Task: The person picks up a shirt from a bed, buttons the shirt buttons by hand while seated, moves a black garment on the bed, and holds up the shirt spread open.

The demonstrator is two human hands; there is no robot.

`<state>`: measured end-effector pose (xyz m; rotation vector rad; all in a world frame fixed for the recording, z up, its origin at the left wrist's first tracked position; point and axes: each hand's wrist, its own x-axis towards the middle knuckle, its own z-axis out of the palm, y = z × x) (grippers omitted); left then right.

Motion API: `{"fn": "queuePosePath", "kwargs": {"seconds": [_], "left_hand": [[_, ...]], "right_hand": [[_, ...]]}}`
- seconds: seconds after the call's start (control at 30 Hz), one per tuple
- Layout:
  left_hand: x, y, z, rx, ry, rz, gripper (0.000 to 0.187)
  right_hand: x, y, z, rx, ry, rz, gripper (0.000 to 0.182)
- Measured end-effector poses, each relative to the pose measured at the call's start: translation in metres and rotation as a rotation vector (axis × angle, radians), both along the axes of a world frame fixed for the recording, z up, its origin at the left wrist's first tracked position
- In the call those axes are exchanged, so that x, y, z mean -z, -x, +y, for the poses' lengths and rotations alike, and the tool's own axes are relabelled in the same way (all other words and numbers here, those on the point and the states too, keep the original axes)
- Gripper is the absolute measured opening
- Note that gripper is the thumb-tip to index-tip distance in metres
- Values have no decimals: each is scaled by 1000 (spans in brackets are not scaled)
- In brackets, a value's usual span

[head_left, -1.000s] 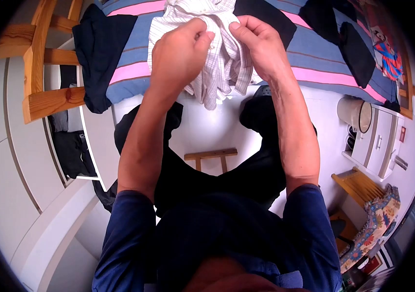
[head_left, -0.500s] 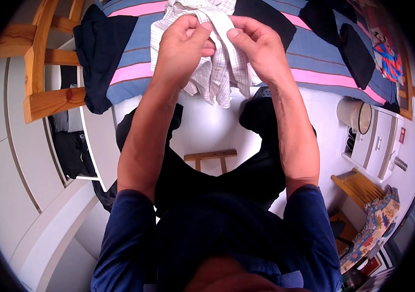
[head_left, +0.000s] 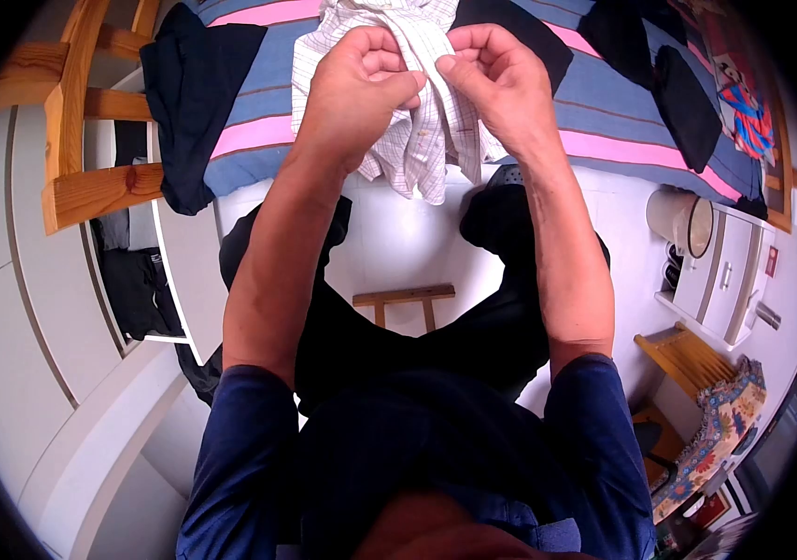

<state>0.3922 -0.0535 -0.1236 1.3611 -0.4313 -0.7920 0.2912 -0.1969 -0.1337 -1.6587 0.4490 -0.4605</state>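
In the head view, a pale shirt (head_left: 422,140) with thin checked lines lies at the far side of the scene, near the middle, bunched on the near edge of a bed cover (head_left: 604,103) striped in blue and pink. Its lower folds hang past that edge toward the white floor (head_left: 389,243).

The left hand (head_left: 361,98) is on the left part of the shirt, its fingers curled in and its thumb pressed toward them, pinching the cloth. The right hand (head_left: 503,84) is just beside it on the right, grasping a strip of the same cloth between thumb and bent fingers. The two hands are near each other but apart, with a narrow band of the shirt running between them.

To the left of the shirt, a dark garment (head_left: 195,107) hangs over the near edge of the bed cover, close to a wooden frame (head_left: 67,121). Folded black cloth (head_left: 520,42) lies behind the right hand, and a black garment (head_left: 685,107) lies farther right.

On the left, an open drawer (head_left: 183,280) shows dark clothes (head_left: 141,289) inside. On the right, a pale bin (head_left: 674,215) stands by a white cabinet (head_left: 725,271); nearer is a wooden chair (head_left: 683,359) beside a flowered cloth (head_left: 725,429). Between the person's knees, a wooden bar (head_left: 405,296) shows above the floor.
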Motion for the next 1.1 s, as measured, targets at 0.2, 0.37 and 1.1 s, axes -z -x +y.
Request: {"fn": "queuePosePath", "kwargs": {"seconds": [0.2, 0.37, 1.1], "left_hand": [[4, -2, -1, -72, -30, 96, 40], [8, -1, -2, -102, 6, 75, 40], [5, -3, 1, -39, -64, -87, 22]], "right_hand": [[-7, 1, 2, -38, 5, 51, 27], [-7, 1, 2, -51, -13, 78, 27], [-2, 4, 0, -21, 618, -49, 24]]}}
